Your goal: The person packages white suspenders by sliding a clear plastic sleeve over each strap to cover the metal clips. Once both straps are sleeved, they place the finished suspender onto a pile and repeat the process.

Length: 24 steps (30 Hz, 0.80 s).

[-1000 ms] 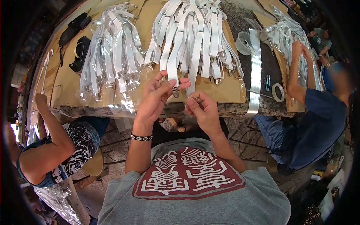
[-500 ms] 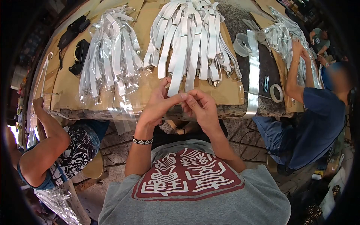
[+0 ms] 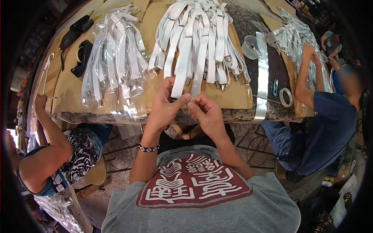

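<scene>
Likely soft, light strap [image 3: 180, 82]: grasp its end.
Your left hand [image 3: 165, 108] pinches it; your right hand [image 3: 206, 112] is pinched closed, contents unclear.

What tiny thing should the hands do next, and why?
Perhaps the left hand should steady the white strap while the right hand eases a little closer to the strap's near end. That end lies by the left hand's thumb, and the two hands are very close together there. Anything pinched between them is too small to tell.
</scene>
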### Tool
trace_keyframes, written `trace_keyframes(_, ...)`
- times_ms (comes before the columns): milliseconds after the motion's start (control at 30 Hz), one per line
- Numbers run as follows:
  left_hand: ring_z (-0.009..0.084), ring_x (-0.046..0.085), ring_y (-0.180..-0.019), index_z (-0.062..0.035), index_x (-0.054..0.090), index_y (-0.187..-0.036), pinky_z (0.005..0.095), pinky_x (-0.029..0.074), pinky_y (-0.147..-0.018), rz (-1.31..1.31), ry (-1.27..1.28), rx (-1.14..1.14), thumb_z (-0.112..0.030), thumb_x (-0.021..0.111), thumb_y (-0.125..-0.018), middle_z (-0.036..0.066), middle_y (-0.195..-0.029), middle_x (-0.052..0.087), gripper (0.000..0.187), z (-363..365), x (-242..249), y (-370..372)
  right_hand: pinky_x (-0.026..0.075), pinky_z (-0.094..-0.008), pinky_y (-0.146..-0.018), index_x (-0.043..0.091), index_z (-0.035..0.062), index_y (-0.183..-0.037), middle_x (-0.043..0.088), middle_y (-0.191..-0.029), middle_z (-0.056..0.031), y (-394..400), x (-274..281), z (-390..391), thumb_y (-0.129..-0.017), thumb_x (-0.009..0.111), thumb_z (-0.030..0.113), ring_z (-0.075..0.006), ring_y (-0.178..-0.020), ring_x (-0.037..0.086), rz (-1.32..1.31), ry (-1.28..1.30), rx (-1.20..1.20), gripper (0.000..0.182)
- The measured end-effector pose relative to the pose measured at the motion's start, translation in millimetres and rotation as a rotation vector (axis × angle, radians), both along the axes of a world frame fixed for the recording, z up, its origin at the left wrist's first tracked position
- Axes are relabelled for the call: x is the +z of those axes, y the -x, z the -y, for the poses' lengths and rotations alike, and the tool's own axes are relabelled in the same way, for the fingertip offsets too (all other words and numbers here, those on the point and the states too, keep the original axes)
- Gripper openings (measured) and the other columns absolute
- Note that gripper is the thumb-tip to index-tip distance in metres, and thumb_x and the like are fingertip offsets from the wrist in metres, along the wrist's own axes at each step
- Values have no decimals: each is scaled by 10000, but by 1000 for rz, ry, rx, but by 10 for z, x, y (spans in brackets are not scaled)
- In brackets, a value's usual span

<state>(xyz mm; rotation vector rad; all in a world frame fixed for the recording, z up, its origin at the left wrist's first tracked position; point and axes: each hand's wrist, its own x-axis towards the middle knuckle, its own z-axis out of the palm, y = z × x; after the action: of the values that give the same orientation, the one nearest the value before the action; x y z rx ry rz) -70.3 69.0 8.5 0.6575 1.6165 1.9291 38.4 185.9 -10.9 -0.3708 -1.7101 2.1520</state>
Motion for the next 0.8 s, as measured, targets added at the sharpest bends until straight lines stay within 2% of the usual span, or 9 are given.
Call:
trace_keyframes(100, 107, 595, -861, 10, 531, -1236, 260, 508, -802, 65, -4, 84, -65, 674, -949, 47, -962, 628, 329, -14, 39, -19, 391, -215, -570, 641, 15, -835, 555, -653, 31, -76, 18, -129, -1017, 641, 241, -38, -609, 487, 190, -5, 89, 290)
trace_keyframes(300, 158, 679, -872, 53, 565, -1269, 277, 524, -780, 217, -109, 12, -73, 557, -983, 96, -950, 701, 313, 99, 50, 182, 408, -220, -574, 658, 6, -876, 583, -678, 22, -107, 10, -106, -1008, 651, 233, -42, -622, 518, 129, -75, 140, 263)
trace_keyframes(400, 198, 714, -888, 64, 565, -1288, 269, 535, -790, 64, -80, 38, -57, 567, -981, 151, -1011, 729, 330, 87, 188, 239, 433, -224, -591, 661, -2, -897, 598, -700, 17, -133, 101, -58, -999, 661, 230, -45, -635, 537, 124, -106, 139, 253)
trace_keyframes(500, 232, 727, -968, 52, 551, -1302, 264, 544, -822, 247, -201, -10, -57, 591, -979, 186, -1106, 723, 343, 88, 401, 177, 449, -224, -609, 661, -5, -911, 611, -722, 14, -145, 128, -50, -987, 673, 218, -44, -649, 552, 147, -182, 156, 236)
trace_keyframes(600, 254, 722, -1037, 43, 517, -1339, 265, 549, -841, 235, -161, -88, -67, 616, -977, 197, -1144, 713, 391, 89, 409, 162, 439, -207, -628, 669, 2, -933, 629, -748, 17, -149, 112, -63, -974, 685, 159, -38, -686, 559, 140, -206, 177, 164)
trace_keyframes(700, 297, 703, -1094, 40, 512, -1339, 392, 509, -1015, 252, -190, -103, -83, 611, -994, 216, -1146, 704, 379, 64, 363, 111, 442, -207, -635, 669, 1, -931, 637, -761, 14, -152, 108, -79, -963, 697, 154, -40, -695, 564, 151, -225, 174, 159)
trace_keyframes(800, 308, 702, -1095, 44, 502, -1335, 386, 514, -1003, 259, -179, -120, -82, 622, -989, 221, -1162, 698, 387, 58, 332, 91, 445, -208, -635, 675, -4, -929, 645, -763, 9, -158, 143, -85, -956, 706, 155, -44, -693, 568, 162, -222, 183, 164)
